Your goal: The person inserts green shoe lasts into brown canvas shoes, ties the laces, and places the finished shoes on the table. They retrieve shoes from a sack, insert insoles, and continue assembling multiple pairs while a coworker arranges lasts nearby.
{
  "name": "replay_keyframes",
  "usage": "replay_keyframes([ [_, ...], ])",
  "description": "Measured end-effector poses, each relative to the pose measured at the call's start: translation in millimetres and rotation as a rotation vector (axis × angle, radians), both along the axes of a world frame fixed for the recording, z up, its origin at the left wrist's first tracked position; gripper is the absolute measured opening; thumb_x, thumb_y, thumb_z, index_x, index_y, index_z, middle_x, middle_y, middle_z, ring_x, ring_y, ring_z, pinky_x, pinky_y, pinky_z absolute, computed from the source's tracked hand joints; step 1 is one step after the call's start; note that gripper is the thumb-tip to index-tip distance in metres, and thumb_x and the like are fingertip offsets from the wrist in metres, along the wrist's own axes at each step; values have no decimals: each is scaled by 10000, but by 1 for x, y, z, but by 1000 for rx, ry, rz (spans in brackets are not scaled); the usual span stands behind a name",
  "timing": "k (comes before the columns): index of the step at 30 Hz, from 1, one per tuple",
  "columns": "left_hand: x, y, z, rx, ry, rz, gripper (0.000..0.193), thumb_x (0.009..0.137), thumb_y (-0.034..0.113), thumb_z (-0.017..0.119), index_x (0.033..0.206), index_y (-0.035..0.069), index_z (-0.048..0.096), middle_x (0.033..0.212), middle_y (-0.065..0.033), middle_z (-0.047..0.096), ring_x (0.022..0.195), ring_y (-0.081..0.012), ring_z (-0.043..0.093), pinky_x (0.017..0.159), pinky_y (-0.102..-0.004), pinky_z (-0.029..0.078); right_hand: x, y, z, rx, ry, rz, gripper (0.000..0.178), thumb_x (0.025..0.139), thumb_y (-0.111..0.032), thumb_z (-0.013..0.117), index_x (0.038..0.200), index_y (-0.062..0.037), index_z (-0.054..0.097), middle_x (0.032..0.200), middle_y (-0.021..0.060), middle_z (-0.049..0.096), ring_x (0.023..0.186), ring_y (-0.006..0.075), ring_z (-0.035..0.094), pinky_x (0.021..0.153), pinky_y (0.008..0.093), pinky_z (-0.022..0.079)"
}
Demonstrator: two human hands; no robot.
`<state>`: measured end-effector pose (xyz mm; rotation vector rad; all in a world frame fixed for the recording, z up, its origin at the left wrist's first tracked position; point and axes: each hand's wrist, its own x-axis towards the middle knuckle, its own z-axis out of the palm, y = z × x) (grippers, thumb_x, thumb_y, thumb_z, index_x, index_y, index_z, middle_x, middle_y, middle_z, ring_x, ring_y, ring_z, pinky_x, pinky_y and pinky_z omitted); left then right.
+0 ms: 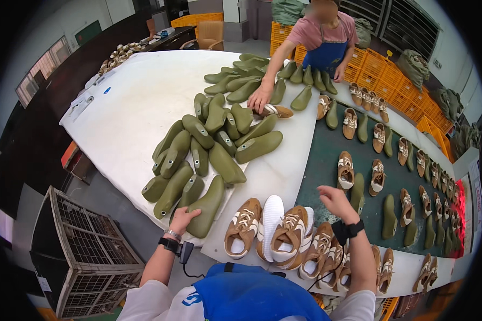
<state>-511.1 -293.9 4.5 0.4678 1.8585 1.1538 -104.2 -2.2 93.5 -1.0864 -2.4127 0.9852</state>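
My left hand (183,220) grips the near end of a green shoe last (208,206), its thumb lying over the top. This last is at the front edge of a heap of similar lasts (217,115) on the white table. My right hand (337,203) is raised near the edge of the dark green belt, fingers loosely bent and slightly apart, with nothing visible in it. Between my hands stand a brown and white sneaker (242,227), a white sole (271,219) seen upright, and another sneaker (288,235). More sneakers (318,249) stand beneath my right forearm.
On the dark green belt (321,171), sneakers and lasts stand in rows. Across the white table (128,101), a co-worker's hand (261,97) touches a sneaker (276,111). A wire cage (91,241) stands at the left; orange crates (375,69) are stacked behind.
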Motion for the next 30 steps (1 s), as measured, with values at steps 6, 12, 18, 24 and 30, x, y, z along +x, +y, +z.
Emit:
replay_keyframes([
  [6,42,27,76,508,-525,-99,377,909,147,592,1224,-45,517,1151,-126,615,1015,-193,620,878,-331,509,-57,-92,48,-471,240,314,536,919,-167,576,1398,-36,376,1207,132,579,972,163,619,822,285,502],
  [12,146,63,140,587,-196,-747,568,911,78,568,1420,11,324,1347,-121,479,1257,-204,447,1045,-373,373,-79,-97,35,-1066,884,-46,516,953,-382,528,1317,-56,362,1232,131,523,1078,183,553,911,333,467],
  [18,154,53,138,383,-257,-869,448,920,56,554,1344,-6,424,1304,-127,530,1205,-183,502,1014,-318,407,-11,-7,-33,-1420,980,-317,535,930,-517,486,1172,-45,551,998,141,625,870,253,631,792,387,545],
  [24,133,31,120,284,-227,-642,351,918,50,557,1256,-30,506,1182,-124,622,1082,-158,589,938,-273,460,10,55,-93,-978,529,-658,546,958,-448,437,1337,-55,421,1158,162,587,1107,337,559,840,486,514],
  [30,127,17,108,277,-188,-552,354,925,75,561,1264,-15,509,1200,-117,616,1078,-163,590,933,-280,462,-7,83,-144,-405,-247,-433,843,877,-597,429,1504,-192,37,1543,141,172,1273,421,419,1029,639,274],
])
